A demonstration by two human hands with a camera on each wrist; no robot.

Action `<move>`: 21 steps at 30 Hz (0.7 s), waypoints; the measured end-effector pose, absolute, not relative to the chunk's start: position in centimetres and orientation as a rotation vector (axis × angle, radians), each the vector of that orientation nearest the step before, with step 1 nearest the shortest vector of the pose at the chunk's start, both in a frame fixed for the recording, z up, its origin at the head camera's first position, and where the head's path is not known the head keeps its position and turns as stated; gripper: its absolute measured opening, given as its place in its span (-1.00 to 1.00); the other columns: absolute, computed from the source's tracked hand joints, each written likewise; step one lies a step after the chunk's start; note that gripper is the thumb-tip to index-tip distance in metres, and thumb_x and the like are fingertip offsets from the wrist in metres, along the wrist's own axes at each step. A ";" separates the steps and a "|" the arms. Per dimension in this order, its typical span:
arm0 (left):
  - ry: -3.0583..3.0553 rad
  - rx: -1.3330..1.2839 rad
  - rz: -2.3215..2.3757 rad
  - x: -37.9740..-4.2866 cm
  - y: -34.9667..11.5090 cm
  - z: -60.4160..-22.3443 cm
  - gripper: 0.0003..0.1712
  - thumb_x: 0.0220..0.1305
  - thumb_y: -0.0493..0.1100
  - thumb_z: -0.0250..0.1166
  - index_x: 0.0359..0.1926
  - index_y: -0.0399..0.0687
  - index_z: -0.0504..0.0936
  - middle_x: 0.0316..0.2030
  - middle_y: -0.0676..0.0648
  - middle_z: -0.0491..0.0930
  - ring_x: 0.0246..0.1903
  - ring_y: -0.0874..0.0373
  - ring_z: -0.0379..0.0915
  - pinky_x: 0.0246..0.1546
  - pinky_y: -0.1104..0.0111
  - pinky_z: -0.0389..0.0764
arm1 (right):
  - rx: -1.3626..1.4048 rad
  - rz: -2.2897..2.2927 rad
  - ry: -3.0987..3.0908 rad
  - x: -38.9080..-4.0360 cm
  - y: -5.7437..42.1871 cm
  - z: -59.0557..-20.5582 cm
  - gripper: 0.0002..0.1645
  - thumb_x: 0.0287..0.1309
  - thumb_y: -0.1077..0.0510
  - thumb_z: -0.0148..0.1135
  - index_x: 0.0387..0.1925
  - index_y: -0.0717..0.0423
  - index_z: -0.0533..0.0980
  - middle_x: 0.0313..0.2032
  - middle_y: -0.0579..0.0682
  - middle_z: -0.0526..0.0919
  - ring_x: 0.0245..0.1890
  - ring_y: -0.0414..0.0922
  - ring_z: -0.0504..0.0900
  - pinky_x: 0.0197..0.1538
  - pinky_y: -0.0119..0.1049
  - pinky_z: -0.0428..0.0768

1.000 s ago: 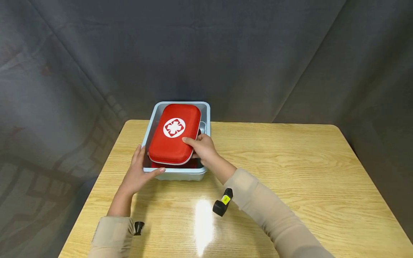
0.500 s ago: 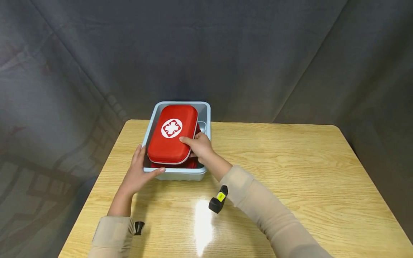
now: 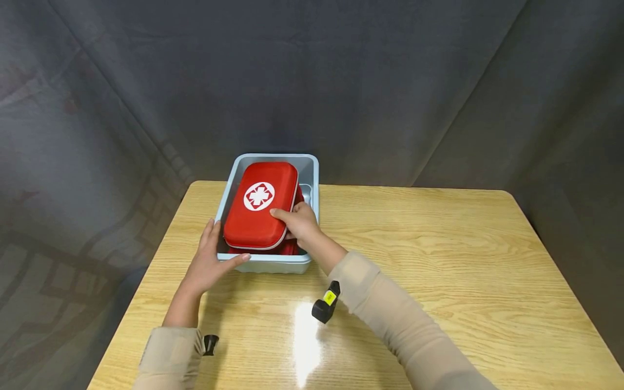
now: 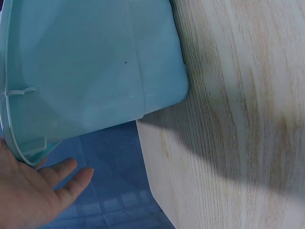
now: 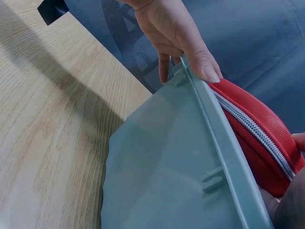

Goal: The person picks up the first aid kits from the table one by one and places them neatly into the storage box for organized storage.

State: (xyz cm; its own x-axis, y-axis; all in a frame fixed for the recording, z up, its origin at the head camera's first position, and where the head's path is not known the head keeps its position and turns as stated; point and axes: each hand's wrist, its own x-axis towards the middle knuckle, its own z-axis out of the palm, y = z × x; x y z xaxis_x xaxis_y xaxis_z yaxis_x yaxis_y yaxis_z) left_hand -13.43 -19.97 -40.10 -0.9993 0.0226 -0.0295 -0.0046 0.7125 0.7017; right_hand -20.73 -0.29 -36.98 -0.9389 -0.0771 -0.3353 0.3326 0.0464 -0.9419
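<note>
A red zippered first-aid case (image 3: 258, 225) with a white cross emblem lies tilted inside a light blue-grey plastic bin (image 3: 273, 259). My right hand (image 3: 303, 223) pinches the case by its right edge, thumb on the lid and fingers beneath. The right wrist view shows the case's silver zipper (image 5: 255, 126) above the bin's rim. My left hand (image 3: 205, 265) rests at the bin's near left corner with fingers extended along the left side and its thumb on the near rim. Beneath the case, something darker red (image 3: 288, 247) is mostly hidden.
A rounded, shiny clear or grey thing (image 3: 306, 191) shows inside the bin's right side. The bin stands near the back left of a wooden table (image 3: 429, 260). Grey cloth (image 3: 365, 97) hangs behind it. A black wrist device (image 3: 324, 306) sticks out from the right sleeve.
My right hand has shifted slightly left and nearer with the first-aid case, which sits a little lower and further left in the bin. The left hand and the bin stay in place.
</note>
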 end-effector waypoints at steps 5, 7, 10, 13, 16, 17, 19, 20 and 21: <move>2.873 0.013 1.186 -13.5 -19.9 -40.2 0.16 -0.13 0.21 0.28 0.32 -0.14 -0.19 0.30 -0.12 -0.36 0.20 -0.18 -0.23 -0.02 -0.13 0.15 | 0.278 -1.946 2.030 -20.8 -0.5 -37.3 -0.58 -0.11 0.10 0.28 -0.33 0.25 0.28 -0.42 0.14 0.52 -0.58 -0.08 0.58 -0.58 -0.25 0.54; 2.874 0.012 1.187 -13.5 -19.8 -40.3 0.16 -0.14 0.21 0.29 0.31 -0.14 -0.19 0.30 -0.12 -0.35 0.20 -0.18 -0.22 -0.02 -0.13 0.14 | 0.274 -1.937 2.032 -20.9 -0.5 -37.4 -0.58 -0.11 0.10 0.27 -0.31 0.25 0.29 -0.41 0.13 0.51 -0.56 -0.07 0.59 -0.57 -0.24 0.55; 2.876 0.011 1.182 -13.4 -19.8 -40.4 0.16 -0.14 0.21 0.29 0.31 -0.14 -0.19 0.30 -0.11 -0.35 0.20 -0.18 -0.22 -0.01 -0.13 0.13 | 0.262 -1.930 2.028 -20.9 -0.6 -37.5 -0.58 -0.10 0.11 0.27 -0.29 0.25 0.29 -0.39 0.13 0.50 -0.53 -0.06 0.60 -0.55 -0.24 0.55; 2.879 0.008 1.177 -13.4 -19.8 -40.5 0.17 -0.14 0.21 0.29 0.31 -0.14 -0.20 0.30 -0.10 -0.36 0.20 -0.18 -0.22 0.00 -0.12 0.12 | 0.257 -1.931 2.015 -20.9 -0.6 -37.7 -0.58 -0.10 0.13 0.27 -0.29 0.25 0.28 -0.39 0.14 0.50 -0.53 -0.05 0.60 -0.54 -0.23 0.55; 2.880 0.004 1.177 -13.4 -19.8 -40.5 0.17 -0.14 0.21 0.29 0.31 -0.15 -0.20 0.30 -0.10 -0.36 0.20 -0.18 -0.21 0.00 -0.12 0.12 | 0.265 -1.937 2.003 -20.8 -0.7 -37.9 -0.58 -0.10 0.14 0.27 -0.29 0.25 0.28 -0.38 0.13 0.49 -0.52 -0.05 0.60 -0.53 -0.23 0.55; 2.879 0.005 1.179 -13.4 -19.8 -40.5 0.17 -0.14 0.21 0.29 0.31 -0.15 -0.20 0.30 -0.11 -0.36 0.20 -0.18 -0.21 0.00 -0.12 0.12 | 0.269 -1.939 2.002 -20.8 -0.7 -37.9 -0.58 -0.10 0.14 0.26 -0.28 0.26 0.28 -0.38 0.13 0.49 -0.52 -0.05 0.60 -0.53 -0.23 0.56; 2.877 0.006 1.178 -13.4 -19.8 -40.5 0.17 -0.14 0.21 0.29 0.31 -0.15 -0.19 0.30 -0.12 -0.35 0.20 -0.19 -0.21 -0.01 -0.13 0.12 | 0.279 -1.942 1.997 -20.7 -0.8 -38.0 -0.59 -0.08 0.14 0.25 -0.27 0.26 0.28 -0.38 0.14 0.49 -0.52 -0.05 0.60 -0.53 -0.24 0.56; 2.876 0.006 1.178 -13.4 -19.8 -40.5 0.17 -0.14 0.21 0.29 0.31 -0.16 -0.19 0.30 -0.13 -0.34 0.20 -0.19 -0.21 0.00 -0.12 0.13 | 0.284 -1.943 1.994 -20.7 -0.8 -38.1 -0.59 -0.08 0.15 0.24 -0.26 0.26 0.28 -0.37 0.14 0.49 -0.52 -0.04 0.60 -0.52 -0.24 0.56; 2.876 0.006 1.176 -13.4 -19.8 -40.5 0.17 -0.14 0.21 0.29 0.31 -0.16 -0.19 0.30 -0.13 -0.34 0.20 -0.19 -0.21 0.00 -0.12 0.13 | 0.290 -1.943 1.992 -20.6 -0.8 -38.1 -0.59 -0.07 0.15 0.24 -0.25 0.26 0.27 -0.37 0.14 0.49 -0.51 -0.04 0.60 -0.52 -0.24 0.56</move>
